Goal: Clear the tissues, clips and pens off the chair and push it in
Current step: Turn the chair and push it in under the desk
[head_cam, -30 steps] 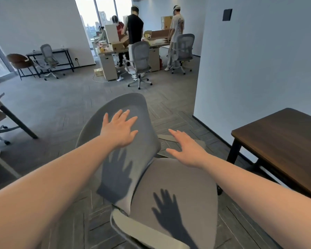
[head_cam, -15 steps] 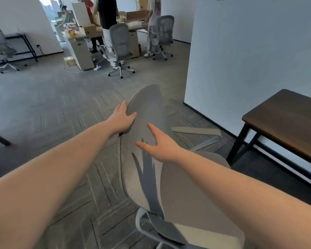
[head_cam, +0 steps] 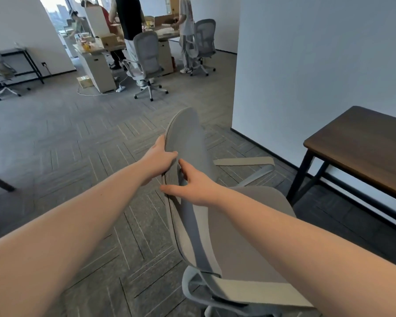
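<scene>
A grey office chair (head_cam: 190, 143) stands in front of me, its backrest seen almost edge-on and its seat (head_cam: 258, 202) turned toward the right. My left hand (head_cam: 159, 160) grips the left edge of the backrest, thumb on the front face. Just below it, my right hand (head_cam: 192, 185) holds the same edge, fingers wrapped round it. The visible part of the seat is bare; I see no tissues, clips or pens. Pale armrests stick out at far right and near bottom.
A dark wooden table (head_cam: 361, 152) on black legs stands at the right against a white wall (head_cam: 306, 65). Carpeted floor spreads to the left. Far back, several people stand at desks with two grey chairs (head_cam: 148, 62). A black table leg (head_cam: 0, 183) shows at left.
The chair has turned so its seat faces right. My left hand closed on the backrest edge, and my right hand moved from above the seat onto that same edge.
</scene>
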`<state>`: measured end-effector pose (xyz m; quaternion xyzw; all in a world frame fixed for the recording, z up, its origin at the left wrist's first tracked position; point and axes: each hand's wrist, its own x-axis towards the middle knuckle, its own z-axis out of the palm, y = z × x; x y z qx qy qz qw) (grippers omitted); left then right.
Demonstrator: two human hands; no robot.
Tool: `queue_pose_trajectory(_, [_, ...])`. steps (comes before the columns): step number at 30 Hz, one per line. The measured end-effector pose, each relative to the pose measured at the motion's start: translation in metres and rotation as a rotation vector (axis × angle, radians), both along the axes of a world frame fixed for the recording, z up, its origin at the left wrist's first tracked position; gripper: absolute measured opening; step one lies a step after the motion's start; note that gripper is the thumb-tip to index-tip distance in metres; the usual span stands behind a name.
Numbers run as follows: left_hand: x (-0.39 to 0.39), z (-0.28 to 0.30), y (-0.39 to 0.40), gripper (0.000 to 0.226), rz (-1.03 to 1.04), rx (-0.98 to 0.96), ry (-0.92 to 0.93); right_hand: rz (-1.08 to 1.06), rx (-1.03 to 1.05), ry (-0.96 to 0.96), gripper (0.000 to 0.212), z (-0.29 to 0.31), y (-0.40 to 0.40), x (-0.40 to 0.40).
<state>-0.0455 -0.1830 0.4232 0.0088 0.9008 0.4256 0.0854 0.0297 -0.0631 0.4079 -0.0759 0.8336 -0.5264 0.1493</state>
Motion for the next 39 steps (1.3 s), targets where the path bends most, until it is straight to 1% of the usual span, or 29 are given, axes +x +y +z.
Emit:
queue_pose_trajectory(3, [0.026, 0.004, 0.005, 0.044, -0.007, 0.003, -0.009, -0.004, 0.001, -0.014, 0.072, -0.001, 0.009, 0.013])
queue_pose_trajectory(6, [0.055, 0.004, 0.016, 0.052, -0.04, -0.016, 0.002, -0.038, 0.049, -0.007, 0.051, -0.004, 0.022, 0.027])
queue_pose_trajectory(7, [0.065, 0.003, 0.021, 0.054, -0.06, -0.024, 0.016, -0.051, 0.059, -0.01, 0.048, -0.003, 0.027, 0.031])
queue_pose_trajectory(9, [0.082, 0.001, 0.031, 0.055, -0.124, -0.068, 0.061, -0.069, 0.056, -0.034, 0.049, 0.0, 0.039, 0.04])
queue_pose_trajectory(13, [0.09, 0.002, 0.037, 0.057, -0.294, -0.362, 0.152, -0.021, 0.136, -0.093, 0.05, 0.011, 0.073, 0.065])
queue_pose_trajectory(14, [0.088, 0.003, 0.036, 0.062, -0.325, -0.41, 0.176, -0.014, 0.161, -0.107, 0.048, 0.012, 0.081, 0.072])
queue_pose_trajectory(16, [0.082, 0.002, 0.032, 0.083, -0.388, -0.459, 0.234, -0.018, 0.21, -0.104, 0.048, 0.013, 0.095, 0.085])
queue_pose_trajectory(18, [0.076, 0.001, 0.032, 0.103, -0.509, -0.55, 0.31, -0.032, 0.256, -0.097, 0.058, 0.013, 0.107, 0.098])
queue_pose_trajectory(20, [0.065, -0.003, 0.038, 0.111, -0.613, -0.675, 0.356, -0.035, 0.294, -0.092, 0.071, 0.012, 0.122, 0.109])
queue_pose_trajectory(22, [0.055, -0.006, 0.05, 0.107, -0.643, -0.771, 0.412, -0.027, 0.321, -0.076, 0.071, 0.013, 0.137, 0.121])
queue_pose_trajectory(24, [0.047, -0.006, 0.066, 0.092, -0.692, -0.797, 0.498, 0.0, 0.384, -0.042, 0.066, 0.016, 0.15, 0.133])
queue_pose_trajectory(25, [0.044, -0.005, 0.072, 0.086, -0.729, -0.785, 0.54, 0.018, 0.428, -0.023, 0.063, 0.017, 0.155, 0.138])
queue_pose_trajectory(28, [0.043, -0.003, 0.093, 0.087, -0.878, -0.77, 0.656, 0.043, 0.474, -0.011, 0.056, 0.019, 0.175, 0.152])
queue_pose_trajectory(29, [0.046, -0.003, 0.099, 0.083, -0.914, -0.776, 0.677, 0.054, 0.476, -0.017, 0.056, 0.019, 0.182, 0.156])
queue_pose_trajectory(31, [0.057, -0.005, 0.111, 0.079, -0.964, -0.757, 0.736, 0.064, 0.493, -0.034, 0.058, 0.021, 0.2, 0.165])
queue_pose_trajectory(34, [0.081, -0.011, 0.13, 0.078, -0.969, -0.682, 0.855, 0.062, 0.539, -0.072, 0.061, 0.022, 0.23, 0.181])
queue_pose_trajectory(37, [0.108, -0.016, 0.149, 0.076, -0.968, -0.695, 0.861, 0.046, 0.577, -0.111, 0.055, 0.023, 0.257, 0.2])
queue_pose_trajectory(39, [0.127, -0.015, 0.162, 0.072, -0.959, -0.772, 0.798, 0.028, 0.611, -0.125, 0.049, 0.023, 0.27, 0.213])
